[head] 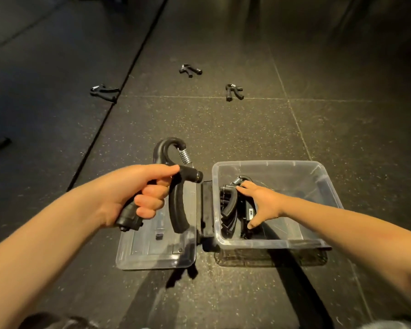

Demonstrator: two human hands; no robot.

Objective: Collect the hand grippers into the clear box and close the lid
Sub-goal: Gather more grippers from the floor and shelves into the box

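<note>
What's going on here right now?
A person is packing up. The left hand grips one gripper above the lid, which lies on the floor beside the box. The right hand reaches into the box and rests on the stowed grippers. Three loose grippers lie farther off.

Floor: dark rubber tiles flecked with pale specks (199, 124), laid square, with thin pale seams (285, 91) between them. To the left a plainer black mat surface (45, 62) adjoins along a straight dark diagonal joint (128, 74). Warm yellowish light falls centrally; the far edge and corners lie in shadow.
</note>
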